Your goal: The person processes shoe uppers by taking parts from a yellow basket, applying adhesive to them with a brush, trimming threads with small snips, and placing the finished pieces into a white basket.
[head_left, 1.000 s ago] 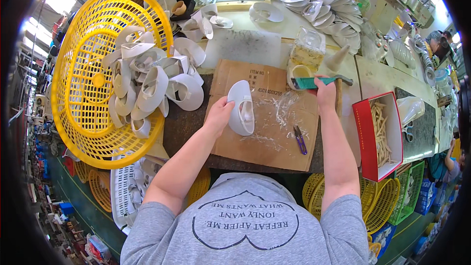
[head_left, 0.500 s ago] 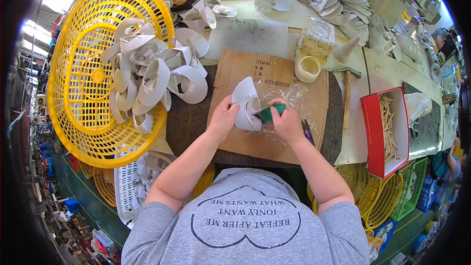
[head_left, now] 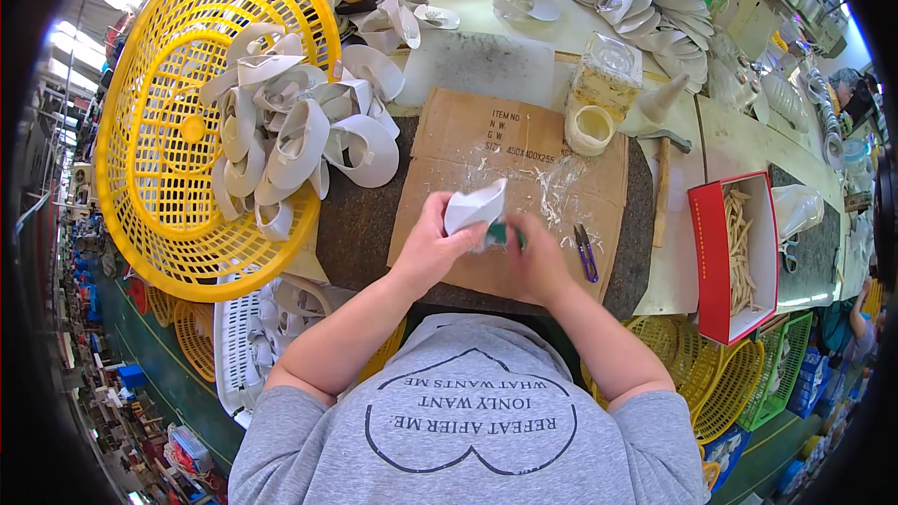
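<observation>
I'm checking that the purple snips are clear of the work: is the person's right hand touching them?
Apart. The head view shows a strip of bare cardboard between the right hand and the purple snips.

The workpiece [head_left: 474,206] was over the cardboard sheet [head_left: 441,145], basket [head_left: 192,128] left, box [head_left: 711,266] right. Snips [head_left: 586,254] lay on the sheet.

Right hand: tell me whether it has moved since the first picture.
Yes: judged against the round cream pot, the right hand has moved left and toward the view's lower edge.
</observation>
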Motion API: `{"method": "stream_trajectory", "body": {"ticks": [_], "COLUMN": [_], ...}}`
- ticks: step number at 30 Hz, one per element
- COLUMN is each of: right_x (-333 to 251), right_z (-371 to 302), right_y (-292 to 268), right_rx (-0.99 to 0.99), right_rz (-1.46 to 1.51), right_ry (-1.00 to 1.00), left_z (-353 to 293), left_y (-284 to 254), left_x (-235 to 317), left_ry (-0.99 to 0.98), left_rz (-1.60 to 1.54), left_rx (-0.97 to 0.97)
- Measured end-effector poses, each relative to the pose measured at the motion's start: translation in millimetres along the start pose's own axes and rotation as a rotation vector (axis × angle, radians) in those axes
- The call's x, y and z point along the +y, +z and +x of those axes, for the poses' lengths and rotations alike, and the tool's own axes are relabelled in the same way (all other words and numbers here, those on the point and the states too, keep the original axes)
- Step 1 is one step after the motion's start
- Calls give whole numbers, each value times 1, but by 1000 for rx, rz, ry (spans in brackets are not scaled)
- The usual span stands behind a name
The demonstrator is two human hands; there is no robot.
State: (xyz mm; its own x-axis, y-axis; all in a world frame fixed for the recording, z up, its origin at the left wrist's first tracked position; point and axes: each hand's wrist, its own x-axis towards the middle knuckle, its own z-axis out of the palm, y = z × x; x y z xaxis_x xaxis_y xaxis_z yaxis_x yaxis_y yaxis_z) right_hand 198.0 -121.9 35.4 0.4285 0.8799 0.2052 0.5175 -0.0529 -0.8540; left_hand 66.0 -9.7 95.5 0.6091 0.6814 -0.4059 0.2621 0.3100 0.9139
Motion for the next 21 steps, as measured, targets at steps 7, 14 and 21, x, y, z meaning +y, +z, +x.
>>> {"method": "stream_trajectory", "body": {"ticks": [7, 14, 21], "right_x": [38, 26, 33], "right_z": [71, 32, 38], "right_y": [-7, 16, 11], "right_rx": [246, -47, -12], "right_rz": [-78, 3, -52], "right_ry": [-74, 271, 87], "left_z": [38, 3, 0], "left_y": [-22, -15, -6], "left_x": [-38, -101, -98], "left_ry": [219, -1, -16], "left_rz": [247, 107, -9], "left_rx": [117, 211, 233]}}
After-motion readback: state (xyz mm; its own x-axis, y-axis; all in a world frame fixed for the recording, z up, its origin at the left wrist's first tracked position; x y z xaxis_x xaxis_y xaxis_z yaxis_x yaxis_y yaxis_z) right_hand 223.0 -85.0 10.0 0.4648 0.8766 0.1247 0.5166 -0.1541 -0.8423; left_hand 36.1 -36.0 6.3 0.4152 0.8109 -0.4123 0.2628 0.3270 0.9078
